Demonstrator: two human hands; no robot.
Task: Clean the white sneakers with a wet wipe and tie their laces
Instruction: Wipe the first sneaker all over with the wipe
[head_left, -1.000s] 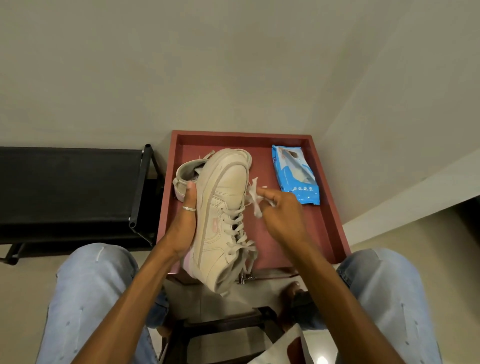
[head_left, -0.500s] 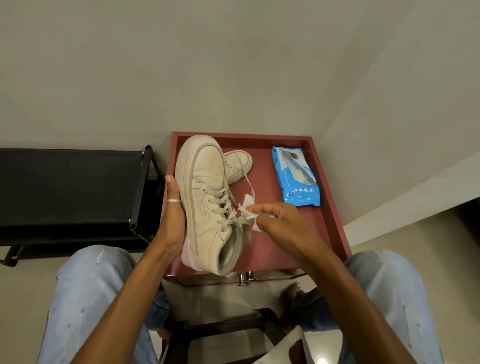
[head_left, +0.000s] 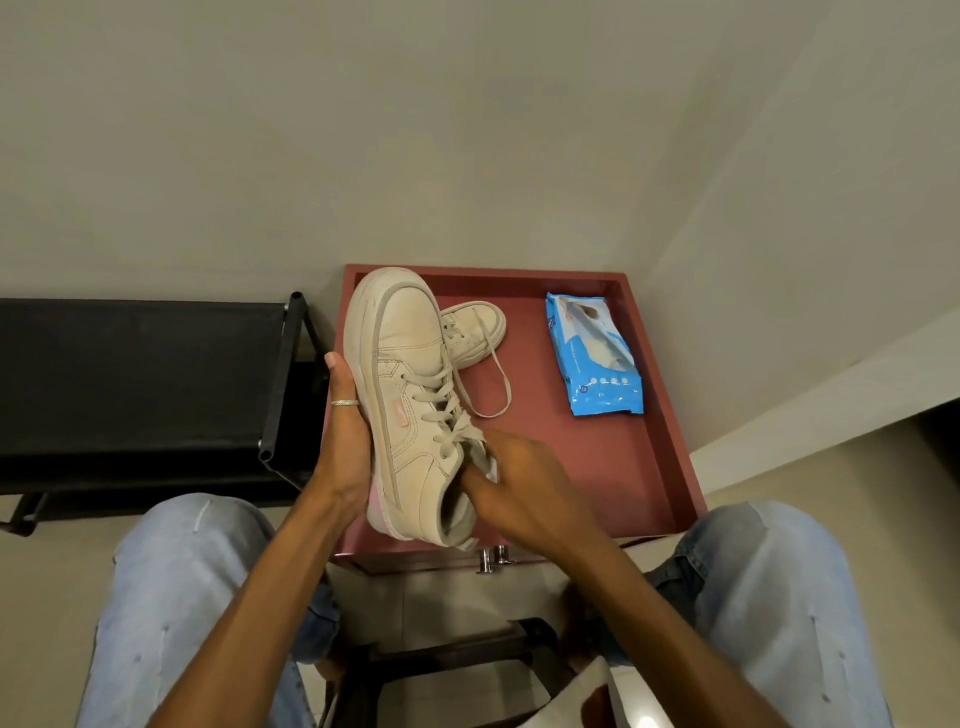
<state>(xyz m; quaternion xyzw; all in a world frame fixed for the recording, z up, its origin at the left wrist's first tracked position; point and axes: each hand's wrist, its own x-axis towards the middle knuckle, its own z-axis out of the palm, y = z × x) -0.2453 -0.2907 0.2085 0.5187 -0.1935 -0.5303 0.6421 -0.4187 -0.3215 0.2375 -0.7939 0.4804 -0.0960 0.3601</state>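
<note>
Wiping step, first shoe. Our left grip (head_left: 345, 441) clasps the held sneaker (head_left: 410, 395) by its sole, raised above the red surface (head_left: 597, 467). Right grip (head_left: 519, 483) pinches the wet wipe (head_left: 491, 467) at the collar. Second sneaker (head_left: 475, 332) lies behind, laces loose. Next, we judge: finish the collar, swap shoes, tie later.
</note>
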